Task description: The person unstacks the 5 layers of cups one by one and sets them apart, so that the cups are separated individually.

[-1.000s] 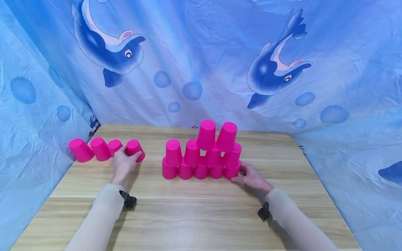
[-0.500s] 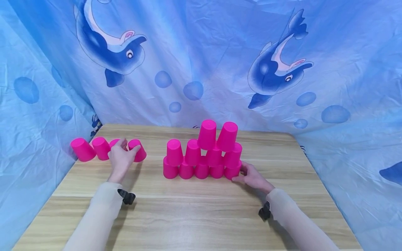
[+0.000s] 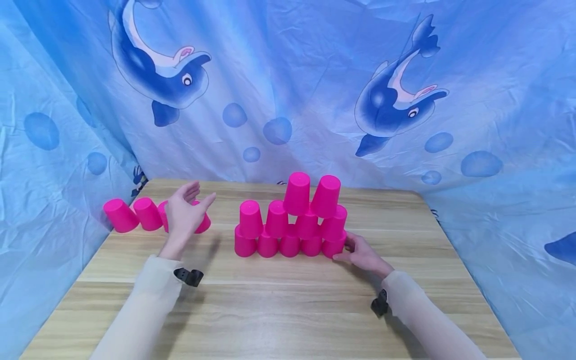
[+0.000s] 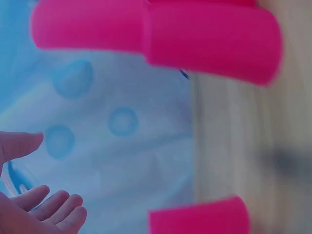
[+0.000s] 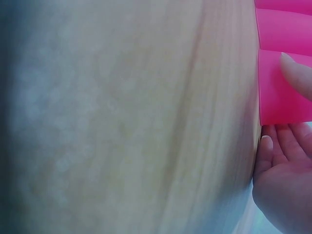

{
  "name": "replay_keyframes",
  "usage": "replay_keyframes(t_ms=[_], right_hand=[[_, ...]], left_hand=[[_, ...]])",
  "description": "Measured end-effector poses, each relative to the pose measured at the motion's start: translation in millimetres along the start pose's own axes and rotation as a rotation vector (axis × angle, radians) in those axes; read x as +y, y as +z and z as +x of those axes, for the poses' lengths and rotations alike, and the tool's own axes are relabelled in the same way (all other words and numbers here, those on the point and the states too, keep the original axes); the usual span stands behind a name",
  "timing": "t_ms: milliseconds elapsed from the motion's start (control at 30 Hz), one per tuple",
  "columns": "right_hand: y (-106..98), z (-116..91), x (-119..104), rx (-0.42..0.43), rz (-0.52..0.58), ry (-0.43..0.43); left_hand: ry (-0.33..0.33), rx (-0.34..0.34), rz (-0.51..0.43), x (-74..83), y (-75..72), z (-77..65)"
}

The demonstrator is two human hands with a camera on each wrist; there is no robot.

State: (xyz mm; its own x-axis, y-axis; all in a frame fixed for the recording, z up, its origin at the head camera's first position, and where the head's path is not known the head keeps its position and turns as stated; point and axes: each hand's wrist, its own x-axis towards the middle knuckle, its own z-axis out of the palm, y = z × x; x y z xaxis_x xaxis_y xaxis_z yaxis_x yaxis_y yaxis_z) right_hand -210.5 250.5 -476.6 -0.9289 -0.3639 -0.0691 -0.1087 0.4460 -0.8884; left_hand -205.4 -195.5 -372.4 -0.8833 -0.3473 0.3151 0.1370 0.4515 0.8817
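— Up goes the left hand (image 3: pixel 181 215), lifted away from the row of four pink cups (image 3: pixel 147 215) since half a second ago; the right hand (image 3: pixel 362 255) has kept its place.

— How do the left fingers lie?

— Loose and spread, holding nothing. Seen from the left wrist, the thumb (image 4: pixel 22 145) stands well apart from the other fingers (image 4: pixel 58 209), with no cup between them.

— And the right?

— Its thumb (image 5: pixel 298 78) lies across the near side of the end cup (image 5: pixel 275 97), the rightmost of the stack's bottom row, and its fingers (image 5: pixel 287 144) curve round the right side. How firmly they press, I cannot tell.

— Where are the cups altogether?

— Eleven make the stack (image 3: pixel 289 245), bases up: five along the bottom, four on those, and two on top, towards the right end. Those four others stand bases up off to the left, well apart from the stack; the left hand partly hides the two rightmost.

— Farther out?

— Pale sleeves (image 3: pixel 139 310), with a small black wrist camera (image 3: pixel 194 278) on each arm. Under all the cups is a wood-grain table (image 3: pixel 279 315); behind it hangs a blue curtain (image 3: pixel 288 60) printed with dolphins (image 3: pixel 140 55) and round bubbles (image 3: pixel 276 131).
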Motion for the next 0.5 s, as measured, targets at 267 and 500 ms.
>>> replay_keyframes(t_ms=[267, 500], right_hand=[[1, 1, 2, 0.011, 0.011, 0.019], [1, -8, -21, -0.009, 0.010, 0.025]], left_hand=[[0.117, -0.087, -0.179, 36.8, 20.2, -9.1], [0.179, -0.205, -0.239, 53.8, 37.1, -18.8]])
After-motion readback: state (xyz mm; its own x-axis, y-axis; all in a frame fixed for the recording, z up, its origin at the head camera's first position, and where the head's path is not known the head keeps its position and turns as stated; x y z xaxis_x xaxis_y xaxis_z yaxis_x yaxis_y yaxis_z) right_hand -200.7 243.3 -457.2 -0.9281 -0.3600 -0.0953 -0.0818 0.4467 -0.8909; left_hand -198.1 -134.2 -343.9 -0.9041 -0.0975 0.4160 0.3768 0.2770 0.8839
